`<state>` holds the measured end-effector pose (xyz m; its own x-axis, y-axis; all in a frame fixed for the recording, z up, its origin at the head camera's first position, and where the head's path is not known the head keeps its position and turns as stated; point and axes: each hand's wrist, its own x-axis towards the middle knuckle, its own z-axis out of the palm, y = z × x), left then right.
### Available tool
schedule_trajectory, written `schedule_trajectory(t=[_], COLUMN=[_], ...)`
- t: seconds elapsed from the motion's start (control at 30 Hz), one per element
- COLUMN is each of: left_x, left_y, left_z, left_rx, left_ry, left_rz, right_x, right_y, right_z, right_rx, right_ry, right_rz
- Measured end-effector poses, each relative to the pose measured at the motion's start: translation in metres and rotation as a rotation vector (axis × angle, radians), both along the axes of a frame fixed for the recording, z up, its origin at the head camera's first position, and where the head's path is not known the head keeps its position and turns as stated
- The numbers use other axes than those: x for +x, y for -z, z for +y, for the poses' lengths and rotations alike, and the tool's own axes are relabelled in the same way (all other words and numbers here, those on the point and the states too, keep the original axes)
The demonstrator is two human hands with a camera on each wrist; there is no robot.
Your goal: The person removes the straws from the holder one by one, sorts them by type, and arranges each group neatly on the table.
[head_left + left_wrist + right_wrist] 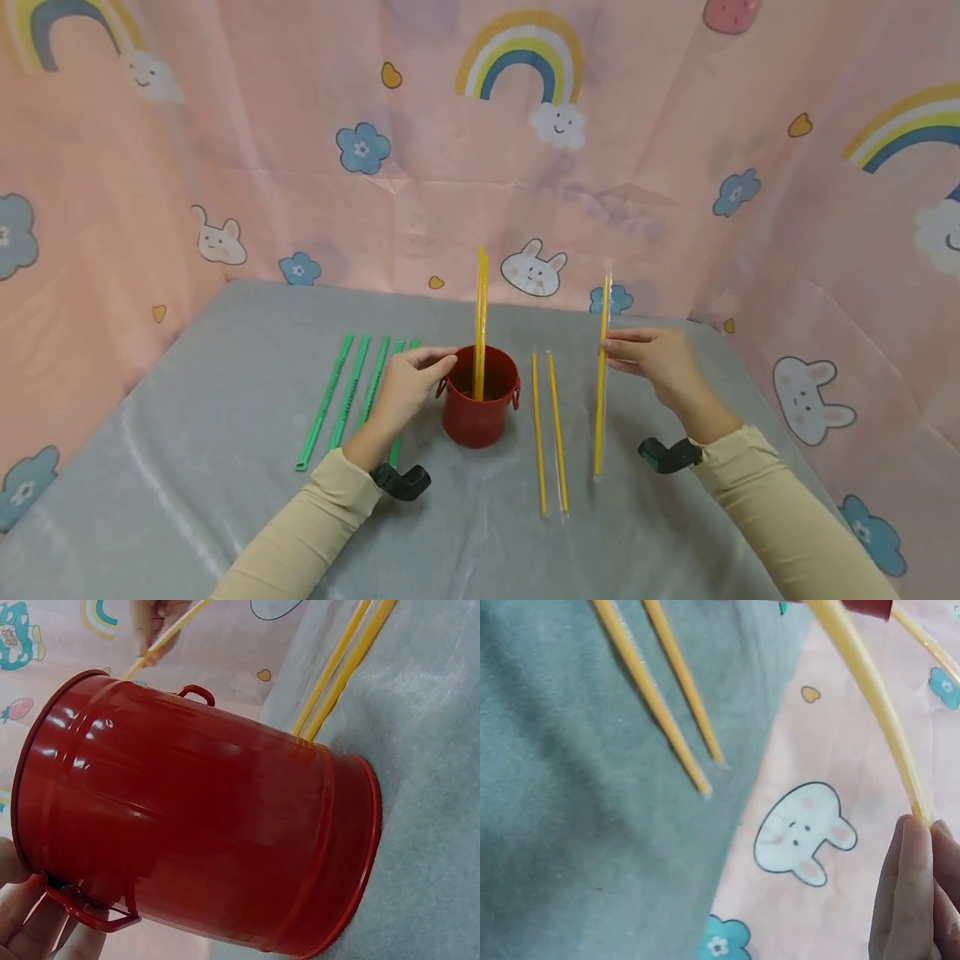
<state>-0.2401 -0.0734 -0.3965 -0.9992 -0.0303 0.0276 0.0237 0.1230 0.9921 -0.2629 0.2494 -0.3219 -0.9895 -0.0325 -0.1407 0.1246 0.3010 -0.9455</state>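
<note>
A small red metal bucket (476,425) with side ring handles stands upright on the grey cloth. My left hand (408,385) pinches its rim beside the left handle (105,922). Yellow straws (481,312) stand upright inside the bucket, their tops well above the rim. To the right, my right hand (663,365) holds a yellow straw (600,408) in a clear wrapper between thumb and fingers, roughly upright. In the right wrist view this straw (870,690) rises from the fingertips (915,847). Two more wrapped yellow straws (558,433) lie between the bucket and my right hand.
Several green straws (324,404) with dark print lie in a row left of the bucket, some partly hidden behind my left hand and forearm. The grey table cloth (225,467) ends at a pink printed curtain (450,217) at the back and sides.
</note>
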Motion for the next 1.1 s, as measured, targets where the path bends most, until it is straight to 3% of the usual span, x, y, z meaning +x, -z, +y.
schedule_trajectory(t=[0.27, 0.5, 0.83, 0.97, 1.1], left_x=[0.006, 0.002, 0.000, 0.003, 0.011], left_y=[-0.015, -0.002, 0.001, -0.005, -0.018], left_z=[0.000, 0.002, -0.001, -0.001, 0.000], left_rx=[-0.005, -0.013, -0.013, -0.012, -0.023], left_ry=[0.002, 0.010, 0.001, 0.005, 0.016], left_rz=[-0.030, 0.016, 0.030, 0.022, 0.014], right_x=[-0.002, 0.000, -0.010, -0.012, -0.013], right_y=[0.020, 0.044, 0.067, 0.073, 0.079], right_z=[0.006, 0.010, 0.002, -0.003, -0.006], right_rx=[-0.031, 0.037, 0.058, 0.068, 0.080], right_ry=[-0.040, -0.052, -0.021, 0.014, 0.038], right_rz=[-0.122, -0.192, -0.247, -0.287, -0.318])
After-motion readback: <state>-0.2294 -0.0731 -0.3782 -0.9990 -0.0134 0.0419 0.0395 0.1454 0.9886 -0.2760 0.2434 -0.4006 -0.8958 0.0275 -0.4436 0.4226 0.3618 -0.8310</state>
